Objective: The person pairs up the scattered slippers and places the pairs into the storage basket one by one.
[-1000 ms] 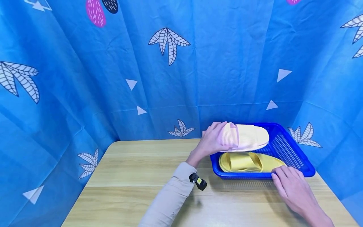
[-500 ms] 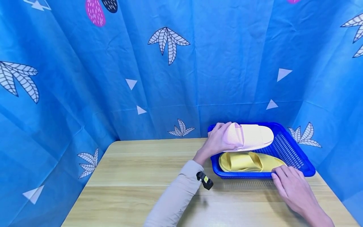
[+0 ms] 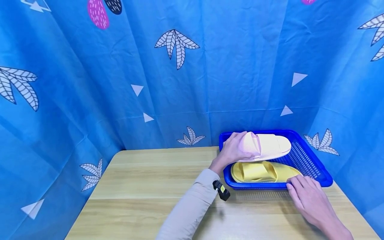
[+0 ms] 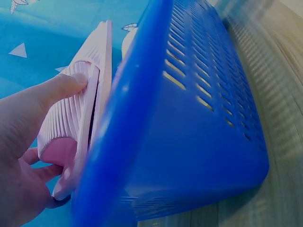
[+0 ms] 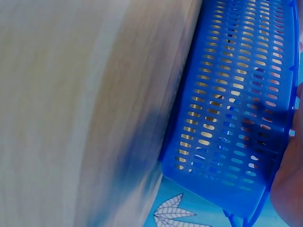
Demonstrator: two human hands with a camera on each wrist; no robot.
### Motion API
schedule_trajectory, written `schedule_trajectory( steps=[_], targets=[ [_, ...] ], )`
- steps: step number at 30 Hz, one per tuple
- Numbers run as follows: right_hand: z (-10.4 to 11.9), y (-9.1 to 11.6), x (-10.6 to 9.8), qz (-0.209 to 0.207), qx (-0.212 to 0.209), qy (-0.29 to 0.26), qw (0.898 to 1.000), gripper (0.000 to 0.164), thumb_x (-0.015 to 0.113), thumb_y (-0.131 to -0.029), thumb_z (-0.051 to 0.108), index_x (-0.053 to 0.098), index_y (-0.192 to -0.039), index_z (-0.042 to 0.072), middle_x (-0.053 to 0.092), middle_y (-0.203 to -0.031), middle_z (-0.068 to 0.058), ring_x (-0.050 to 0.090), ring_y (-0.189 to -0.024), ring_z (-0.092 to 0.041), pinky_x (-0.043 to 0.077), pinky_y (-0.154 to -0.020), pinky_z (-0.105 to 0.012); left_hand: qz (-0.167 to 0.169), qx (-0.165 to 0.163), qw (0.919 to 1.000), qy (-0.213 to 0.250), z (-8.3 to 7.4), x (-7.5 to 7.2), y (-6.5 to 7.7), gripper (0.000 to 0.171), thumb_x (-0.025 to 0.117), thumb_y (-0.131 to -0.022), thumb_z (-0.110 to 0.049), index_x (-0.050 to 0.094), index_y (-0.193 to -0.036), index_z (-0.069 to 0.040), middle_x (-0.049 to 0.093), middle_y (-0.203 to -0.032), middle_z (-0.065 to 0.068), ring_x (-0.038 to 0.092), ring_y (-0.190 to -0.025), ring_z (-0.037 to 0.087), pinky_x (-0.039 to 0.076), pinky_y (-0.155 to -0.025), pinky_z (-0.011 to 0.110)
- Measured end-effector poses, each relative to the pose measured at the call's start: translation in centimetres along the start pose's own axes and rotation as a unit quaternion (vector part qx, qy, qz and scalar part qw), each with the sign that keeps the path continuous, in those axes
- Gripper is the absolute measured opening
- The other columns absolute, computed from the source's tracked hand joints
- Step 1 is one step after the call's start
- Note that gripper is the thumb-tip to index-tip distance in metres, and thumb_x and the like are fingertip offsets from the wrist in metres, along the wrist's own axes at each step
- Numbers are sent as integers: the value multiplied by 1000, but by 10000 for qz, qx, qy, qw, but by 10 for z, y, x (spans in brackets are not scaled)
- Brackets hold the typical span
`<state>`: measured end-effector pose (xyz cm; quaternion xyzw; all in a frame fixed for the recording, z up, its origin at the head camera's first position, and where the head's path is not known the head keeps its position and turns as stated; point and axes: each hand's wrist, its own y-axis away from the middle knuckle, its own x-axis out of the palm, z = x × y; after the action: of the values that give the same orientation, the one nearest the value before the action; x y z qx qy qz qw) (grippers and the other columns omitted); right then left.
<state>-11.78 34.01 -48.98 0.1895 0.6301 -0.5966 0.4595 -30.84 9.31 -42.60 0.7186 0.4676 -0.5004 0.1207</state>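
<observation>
My left hand [image 3: 232, 148] grips a pale pink ribbed slipper [image 3: 274, 146] by its strap end, over the back part of the blue basket [image 3: 325, 178]. In the left wrist view, the thumb [image 4: 71, 86] presses on the strap of the slipper [image 4: 71, 113], while other fingers reach beneath it. A yellow slipper [image 3: 255, 171] lies in the basket along the near side. At the near right corner, my right hand [image 3: 309, 198] holds the basket rim with fingers bent over it. Only the edge of that hand [image 5: 289, 175] shows in the right wrist view.
The basket, with slotted walls, stands at the right end of a wooden table [image 3: 144, 186]. Blue patterned curtain [image 3: 240, 66] hangs behind the table and on both sides. A black strap device [image 3: 222, 190] sits on the left sleeve.
My left hand has carried the pink slipper to the right and slightly lower, further over the basket. The right hand stays at the rim, and the yellow slipper lies as before.
</observation>
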Motion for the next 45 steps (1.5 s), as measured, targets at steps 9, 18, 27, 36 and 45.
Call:
schedule_trajectory(
  steps=[9, 18, 27, 36, 45],
  targets=[
    [-1, -1, 0, -36, -18, 3, 10000, 7, 59, -96, 14, 63, -101, 10, 60, -97, -4, 54, -91, -29, 37, -84, -50, 434, -337, 9980, -302, -2, 11, -6, 95, 82, -82, -54, 38, -160, -21, 51, -149, 2, 43, -140, 16, 33, -114, 56],
    [-1, -2, 0, -60, -40, 27, 10000, 7, 59, -96, 14, 63, -100, 10, 60, -96, -4, 54, -90, -29, 36, -84, -50, 639, -292, 9957, -607, -3, 14, -10, 92, 77, -86, -57, 37, -160, -20, 49, -152, 3, 42, -143, 20, 24, -118, 59],
    [0, -3, 0, -85, -57, 34, 9999, 7, 58, -96, 15, 64, -99, 11, 61, -95, -4, 54, -89, -29, 36, -85, -51, 923, -336, 9919, -802, 0, 16, -10, 86, 69, -91, -61, 37, -160, -21, 48, -152, 3, 44, -141, 21, 30, -116, 52],
    [1, -1, 0, 32, 32, 56, 10000, 5, 59, -96, 13, 63, -99, 11, 60, -96, -4, 53, -90, -29, 36, -85, -51, 989, 36, 9939, -494, 6, 18, -9, 75, 65, -94, -60, 47, -155, -19, 50, -151, 3, 43, -140, 17, 35, -112, 45],
    [3, -2, -1, -24, -12, 49, 10000, 6, 58, -96, 13, 63, -98, 11, 60, -95, -4, 53, -88, -29, 36, -84, -51, 1036, 346, 9933, -382, 7, 16, -6, 62, 61, -99, -53, 53, -150, -19, 50, -153, 3, 43, -142, 20, 33, -116, 48]
  ],
)
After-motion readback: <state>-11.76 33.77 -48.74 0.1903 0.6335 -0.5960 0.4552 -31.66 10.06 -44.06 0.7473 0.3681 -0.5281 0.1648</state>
